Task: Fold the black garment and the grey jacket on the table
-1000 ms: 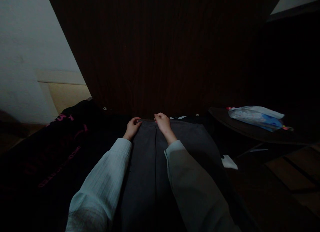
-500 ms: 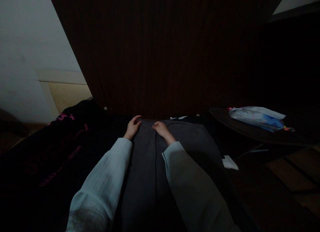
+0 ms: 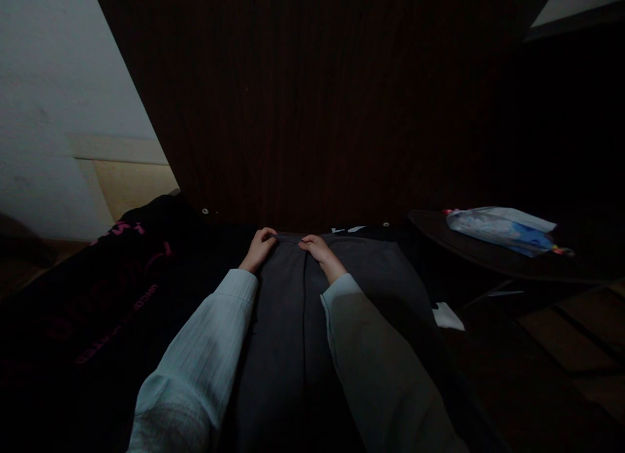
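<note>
A dark grey cloth garment (image 3: 280,310) lies spread out in front of me, with a dark line, a seam or a fold, running down its middle. What kind of garment it is I cannot tell in the dim light. At its far edge, my left hand (image 3: 260,248) pinches the left corner between thumb and fingers. My right hand (image 3: 318,251) grips the same edge, close to the top of the dark line. A short stretch of cloth spans between the two hands. Both forearms are in light sleeves, and the right one covers part of the garment.
Just beyond the cloth rises a dark wooden panel (image 3: 293,114). To the left lies a black cloth with pink lettering (image 3: 117,297), near a pale wall (image 3: 49,69). On the right, a dark shelf (image 3: 449,245) holds a blue and white plastic packet (image 3: 508,230). A white scrap (image 3: 448,316) is below it.
My left fingers have closed more tightly on the cloth's far edge. The right hand has shifted very slightly, and the edge between the hands looks straighter.
</note>
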Motion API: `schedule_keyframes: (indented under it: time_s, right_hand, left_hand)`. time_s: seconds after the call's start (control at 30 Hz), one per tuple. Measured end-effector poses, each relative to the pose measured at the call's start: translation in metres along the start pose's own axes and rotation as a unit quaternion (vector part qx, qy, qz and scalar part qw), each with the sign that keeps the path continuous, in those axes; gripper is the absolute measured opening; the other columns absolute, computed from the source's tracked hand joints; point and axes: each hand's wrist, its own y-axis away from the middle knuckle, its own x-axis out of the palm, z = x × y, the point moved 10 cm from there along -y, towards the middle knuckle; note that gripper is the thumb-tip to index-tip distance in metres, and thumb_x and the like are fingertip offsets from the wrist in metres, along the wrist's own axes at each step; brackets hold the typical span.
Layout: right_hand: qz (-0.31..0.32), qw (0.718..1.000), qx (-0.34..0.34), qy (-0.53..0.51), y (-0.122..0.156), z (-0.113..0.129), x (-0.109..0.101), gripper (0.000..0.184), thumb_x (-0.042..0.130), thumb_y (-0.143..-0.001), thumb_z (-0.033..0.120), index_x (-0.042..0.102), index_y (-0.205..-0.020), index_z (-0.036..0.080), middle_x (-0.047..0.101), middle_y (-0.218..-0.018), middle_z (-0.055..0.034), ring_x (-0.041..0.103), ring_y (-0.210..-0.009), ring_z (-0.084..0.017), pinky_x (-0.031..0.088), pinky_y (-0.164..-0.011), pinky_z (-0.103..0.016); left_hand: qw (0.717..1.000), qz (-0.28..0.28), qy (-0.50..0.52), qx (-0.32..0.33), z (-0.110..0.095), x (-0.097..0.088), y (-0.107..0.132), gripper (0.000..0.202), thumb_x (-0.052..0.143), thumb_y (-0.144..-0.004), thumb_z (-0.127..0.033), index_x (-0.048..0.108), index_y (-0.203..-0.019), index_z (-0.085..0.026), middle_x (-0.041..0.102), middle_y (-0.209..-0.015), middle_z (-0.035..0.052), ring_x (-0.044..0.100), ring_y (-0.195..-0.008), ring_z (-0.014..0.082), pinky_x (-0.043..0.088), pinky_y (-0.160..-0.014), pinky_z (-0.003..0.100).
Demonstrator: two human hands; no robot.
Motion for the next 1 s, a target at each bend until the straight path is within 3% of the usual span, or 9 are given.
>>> schedule_keyframes:
  time_s: [0.13, 0.4, 0.67, 1.0]
  right_hand:
    - [-0.003, 1.0, 0.003, -0.015, 0.0, 0.0, -0.001, 0.014, 0.063, -0.053, 0.015, 0.049, -0.052, 0.018, 0.045, -0.045, 0.0095, 0.046, -0.051, -0.008, 0.039, -0.06, -0.022]
    - [0.0, 0.999, 0.027, -0.026, 0.004, 0.0, -0.002, 0.011, 0.062, -0.053, 0.018, 0.051, -0.054, 0.017, 0.05, -0.05, 0.0078, 0.047, -0.053, -0.008, 0.037, -0.059, -0.022]
    - [-0.011, 0.998, 0.05, -0.022, 0.008, 0.001, -0.003, 0.011, 0.057, -0.053, 0.011, 0.048, -0.054, 0.017, 0.045, -0.047, 0.0091, 0.042, -0.049, -0.007, 0.034, -0.058, -0.021]
    - [-0.018, 0.999, 0.04, 0.014, 0.001, -0.006, -0.004, 0.011, 0.056, -0.055, 0.012, 0.047, -0.053, 0.018, 0.047, -0.049, 0.0073, 0.048, -0.056, -0.01, 0.039, -0.064, -0.023]
  left_hand:
    - [0.997, 0.001, -0.065, 0.029, -0.008, 0.001, 0.002, 0.012, 0.05, -0.058, -0.009, 0.055, -0.063, -0.019, 0.048, -0.085, 0.0021, 0.049, -0.088, 0.0176, 0.038, -0.087, 0.032]
    - [0.976, 0.008, -0.203, 0.075, -0.015, 0.008, 0.008, 0.008, 0.05, -0.066, -0.014, 0.053, -0.07, -0.019, 0.046, -0.083, 0.0044, 0.05, -0.085, 0.0208, 0.039, -0.086, 0.035]
    - [0.96, 0.007, -0.26, 0.106, -0.016, 0.011, 0.008, 0.016, 0.043, -0.072, -0.014, 0.055, -0.082, -0.018, 0.054, -0.084, 0.0078, 0.052, -0.087, 0.0233, 0.039, -0.085, 0.036]
    - [0.961, 0.043, -0.266, 0.056, -0.015, 0.013, 0.009, 0.023, 0.04, -0.078, -0.017, 0.054, -0.095, -0.016, 0.062, -0.094, 0.0097, 0.057, -0.089, 0.0216, 0.042, -0.082, 0.033]
